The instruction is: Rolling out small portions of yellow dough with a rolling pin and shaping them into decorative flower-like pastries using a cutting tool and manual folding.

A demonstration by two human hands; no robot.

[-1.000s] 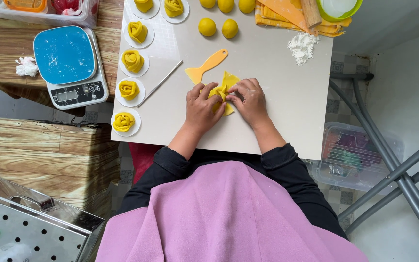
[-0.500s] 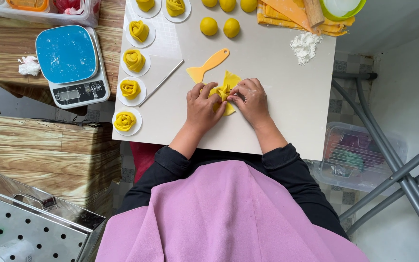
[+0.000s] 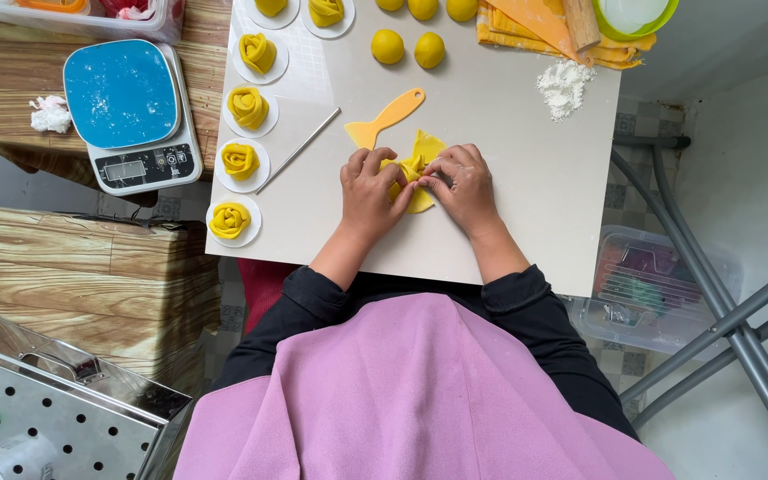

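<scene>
On the white table lies a piece of flat yellow dough, folded up between my two hands. My left hand pinches its left side and my right hand pinches its right side, fingertips meeting at the middle. An orange plastic scraper lies just beyond the dough. A thin metal rod lies to the left of my left hand.
Several yellow dough roses on white paper rounds line the table's left edge. Yellow dough balls sit at the far side, next to a flour pile, a rolling pin and a green bowl. A blue kitchen scale stands left.
My hands stay on the dough; the fingers have shifted slightly, gathering the dough tighter at the centre.
</scene>
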